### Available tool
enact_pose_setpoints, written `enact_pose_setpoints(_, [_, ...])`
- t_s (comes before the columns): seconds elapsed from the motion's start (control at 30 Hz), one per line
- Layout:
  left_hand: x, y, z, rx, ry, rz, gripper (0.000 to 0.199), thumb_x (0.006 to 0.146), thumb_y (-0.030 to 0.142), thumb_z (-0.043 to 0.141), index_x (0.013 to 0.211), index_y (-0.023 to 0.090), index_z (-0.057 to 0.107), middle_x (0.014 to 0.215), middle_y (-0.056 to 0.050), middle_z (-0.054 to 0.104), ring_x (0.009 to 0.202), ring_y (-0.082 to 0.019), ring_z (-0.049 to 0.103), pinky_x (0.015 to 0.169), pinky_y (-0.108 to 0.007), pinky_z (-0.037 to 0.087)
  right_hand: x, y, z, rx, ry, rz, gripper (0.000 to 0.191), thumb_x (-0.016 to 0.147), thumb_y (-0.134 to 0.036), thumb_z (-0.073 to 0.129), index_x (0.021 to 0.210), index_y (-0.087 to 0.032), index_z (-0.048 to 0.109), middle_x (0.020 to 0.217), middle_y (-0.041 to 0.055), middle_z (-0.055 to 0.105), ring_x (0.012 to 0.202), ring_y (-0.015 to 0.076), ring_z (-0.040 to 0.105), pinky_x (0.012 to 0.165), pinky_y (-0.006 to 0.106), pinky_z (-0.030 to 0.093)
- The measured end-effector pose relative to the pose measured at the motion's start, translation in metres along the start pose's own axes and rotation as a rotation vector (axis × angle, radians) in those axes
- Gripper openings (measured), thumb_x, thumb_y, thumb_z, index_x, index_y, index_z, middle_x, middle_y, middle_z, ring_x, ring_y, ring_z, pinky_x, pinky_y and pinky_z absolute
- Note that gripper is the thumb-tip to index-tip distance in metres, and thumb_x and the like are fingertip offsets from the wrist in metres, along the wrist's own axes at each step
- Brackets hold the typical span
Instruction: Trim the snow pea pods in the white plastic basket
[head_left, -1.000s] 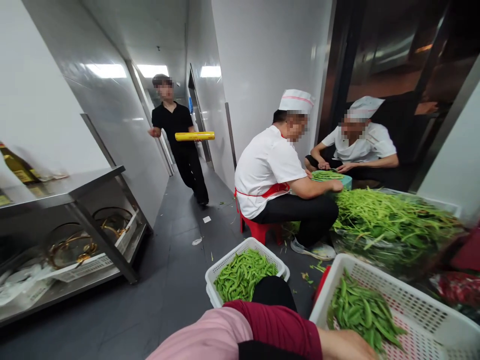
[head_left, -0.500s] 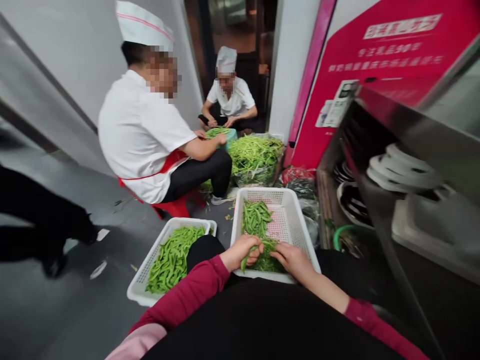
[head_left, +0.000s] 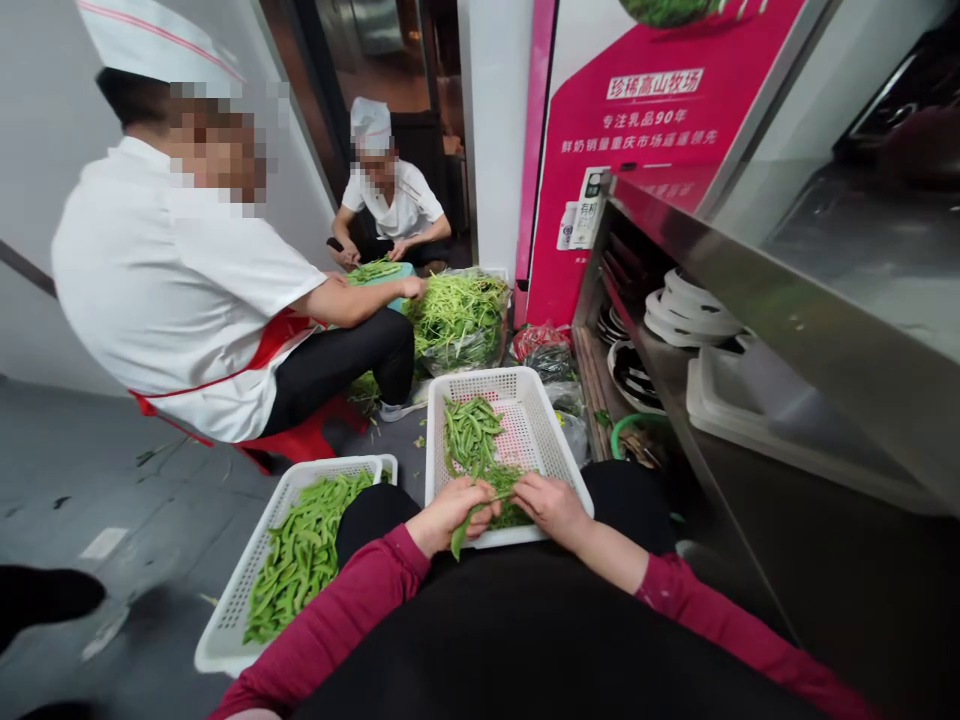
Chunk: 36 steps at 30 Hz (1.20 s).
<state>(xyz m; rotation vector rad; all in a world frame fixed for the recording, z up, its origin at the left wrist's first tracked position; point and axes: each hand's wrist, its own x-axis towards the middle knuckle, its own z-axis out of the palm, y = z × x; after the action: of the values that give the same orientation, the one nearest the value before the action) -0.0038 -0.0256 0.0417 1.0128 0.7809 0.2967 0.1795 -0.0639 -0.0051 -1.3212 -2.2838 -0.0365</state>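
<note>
A white perforated basket [head_left: 564,440] rests at my lap, with green pods [head_left: 471,432] at its far left and thin green trimmings [head_left: 511,512] at its near end. Over the near left part, my left hand [head_left: 459,512] is closed on a green pod [head_left: 459,538] that hangs below the fingers. My right hand [head_left: 551,508] is just to the right, its fingertips pinched over the trimmings; what they hold is too small to make out. A second white basket [head_left: 217,618], full of green pods [head_left: 296,560], stands on the floor to the left.
A person in white [head_left: 172,270] sits on a red stool [head_left: 300,432] at the left. Another person [head_left: 390,200] crouches behind a light-blue container [head_left: 405,272]. Leafy greens [head_left: 461,310] fill a bag ahead. A metal shelf [head_left: 675,375] with white dishes runs along the right.
The view has swung right, so the scene sits farther left. My hands have come closer together, still over the basket. The walking person's dark legs at the left are mostly out of view.
</note>
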Motion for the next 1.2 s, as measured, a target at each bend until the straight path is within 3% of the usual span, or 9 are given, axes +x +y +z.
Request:
enact_pose_setpoints(0.27, [0.006,0.007,-0.009,0.150,0.158,0.097,0.026,0.076,0.037,0.046,0.074,0.012,0.052,0.041,0.009,0.031,0.033,-0.004,0.026,0.037,-0.018,0.021,0.026,0.021,0.006,0.182,-0.018,0.168,0.023,0.085,-0.023,0.041,0.088,-0.019,0.063,0.083,0.0070,0.061,0.073,0.0146,0.057,0.066,0.023,0.042])
enact_pose_setpoints(0.37, [0.013,0.010,-0.011,0.480,0.307,0.188,0.024,0.079,0.033,0.043,0.075,0.013,0.055,0.046,0.005,0.041,0.041,-0.007,0.037,0.045,-0.020,0.031,0.034,0.022,0.012,0.577,-0.004,0.463,0.028,0.080,-0.026,0.045,0.106,-0.018,0.056,0.083,0.0058,0.062,0.065,0.0144,0.057,0.061,0.026,0.045])
enact_pose_setpoints(0.47, [0.023,0.011,-0.012,0.953,0.413,0.284,0.015,0.076,0.018,0.043,0.073,0.014,0.057,0.065,-0.002,0.056,0.064,-0.012,0.051,0.063,-0.022,0.039,0.041,0.021,0.018,1.126,-0.085,0.770,0.032,0.081,-0.038,0.040,0.099,-0.014,0.054,0.070,0.0034,0.061,0.048,0.0111,0.053,0.046,0.024,0.042])
enact_pose_setpoints(0.57, [0.034,0.009,-0.009,1.305,0.364,0.263,0.014,0.072,0.011,0.043,0.076,0.016,0.055,0.072,-0.004,0.059,0.071,-0.016,0.055,0.068,-0.026,0.040,0.047,0.022,0.025,1.394,-0.108,0.870,0.032,0.078,-0.046,0.044,0.076,-0.015,0.053,0.053,-0.0015,0.054,0.039,0.0083,0.046,0.038,0.019,0.034])
enact_pose_setpoints(0.77, [0.046,0.010,-0.001,1.629,0.206,0.183,0.016,0.072,0.016,0.044,0.087,0.015,0.051,0.079,-0.008,0.059,0.073,-0.019,0.057,0.067,-0.029,0.043,0.045,0.035,0.036,1.305,-0.097,0.914,0.029,0.073,-0.043,0.052,0.060,-0.018,0.047,0.035,-0.0076,0.040,0.032,0.0061,0.033,0.034,0.019,0.022])
enact_pose_setpoints(0.87, [0.048,0.013,-0.001,1.605,0.127,0.177,0.014,0.069,0.017,0.047,0.081,0.015,0.054,0.071,-0.006,0.058,0.066,-0.018,0.055,0.062,-0.027,0.041,0.040,0.039,0.035,1.276,-0.217,0.892,0.028,0.071,-0.041,0.053,0.056,-0.019,0.043,0.034,-0.0084,0.037,0.031,0.0056,0.030,0.034,0.019,0.019])
enact_pose_setpoints(1.03, [0.050,0.009,-0.005,1.187,0.022,0.152,0.010,0.065,0.016,0.047,0.065,0.014,0.057,0.054,0.001,0.051,0.052,-0.009,0.045,0.052,-0.019,0.035,0.035,0.036,0.031,1.278,-0.415,0.814,0.026,0.069,-0.038,0.055,0.056,-0.018,0.045,0.036,-0.0085,0.037,0.033,0.0048,0.028,0.035,0.019,0.016])
enact_pose_setpoints(1.1, [0.053,0.005,-0.012,1.044,0.092,0.132,0.012,0.065,0.016,0.047,0.063,0.013,0.059,0.052,0.002,0.050,0.050,-0.008,0.043,0.051,-0.019,0.033,0.033,0.034,0.027,1.291,-0.437,0.820,0.026,0.068,-0.039,0.057,0.058,-0.018,0.046,0.035,-0.0090,0.036,0.033,0.0045,0.027,0.035,0.019,0.016])
enact_pose_setpoints(1.2, [0.059,0.005,-0.035,0.880,0.439,0.124,0.016,0.066,0.018,0.045,0.065,0.012,0.060,0.051,0.002,0.051,0.050,-0.009,0.042,0.051,-0.020,0.033,0.027,0.034,0.018,1.451,-0.487,0.842,0.027,0.069,-0.042,0.057,0.063,-0.017,0.049,0.033,-0.0110,0.030,0.030,0.0041,0.023,0.034,0.019,0.014])
